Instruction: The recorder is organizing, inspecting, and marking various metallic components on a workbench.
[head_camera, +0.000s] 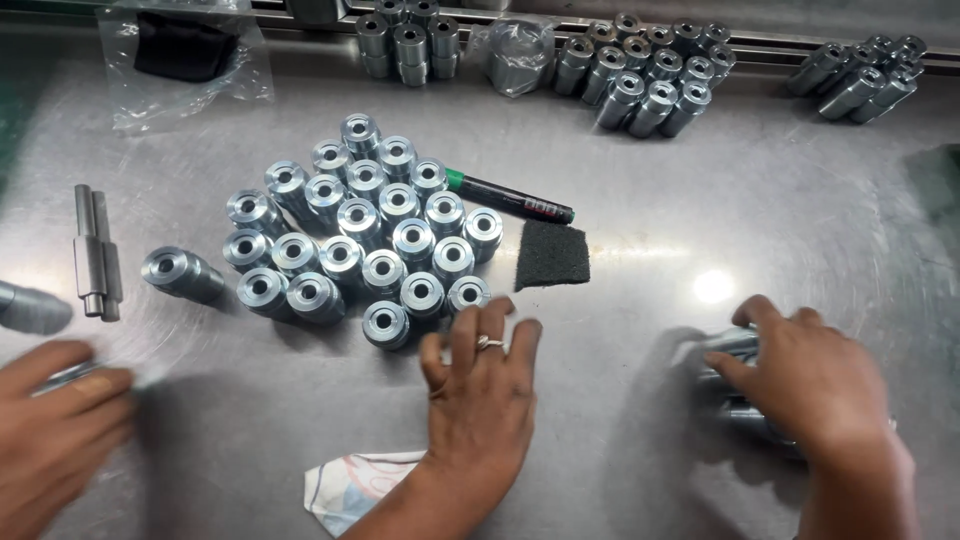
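My left hand is at the bottom left, blurred, closed around a small metal part. My right hand, wearing a ring, lies flat with fingers spread just below a cluster of several shiny metal bushings. Its fingertips touch the nearest bushing, and it holds nothing. Another person's hand at the right grips a few bushings lying on the steel table.
A black marker with a green cap and a dark abrasive pad lie right of the cluster. A stepped steel pin and one loose bushing are at the left. More bushings and plastic bags line the far edge. A cloth lies under my forearm.
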